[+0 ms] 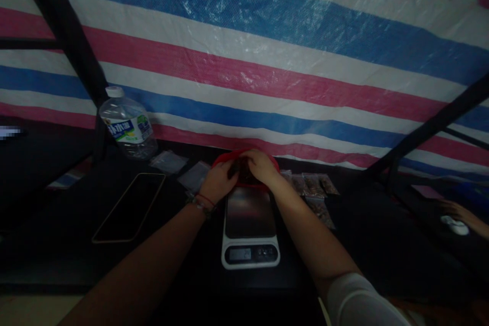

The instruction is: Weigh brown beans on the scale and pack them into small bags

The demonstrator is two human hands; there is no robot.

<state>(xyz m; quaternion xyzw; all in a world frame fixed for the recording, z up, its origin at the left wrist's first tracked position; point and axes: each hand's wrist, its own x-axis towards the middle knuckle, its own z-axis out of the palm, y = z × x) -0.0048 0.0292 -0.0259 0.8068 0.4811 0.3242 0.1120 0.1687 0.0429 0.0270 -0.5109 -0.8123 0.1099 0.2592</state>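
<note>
Red bowl (228, 156), mid-bench (208, 257), at the far end of a white-edged scale (250, 216). From left: clear bottle (130, 127), white cap, upright; dark phone (132, 206), flat; clear flat bags (169, 161); left hand (219, 180), cord at wrist, fingers inside the bowl; right hand (263, 165), fingers likewise inside; either grip, cannot tell, fingertips obscured among dark contents; small filled bags (313, 184), grouped beside the right forearm; far right, another person's hand (473, 221) near a white object (454, 225).

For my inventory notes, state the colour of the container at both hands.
The container is red; the head view shows it best.
</note>
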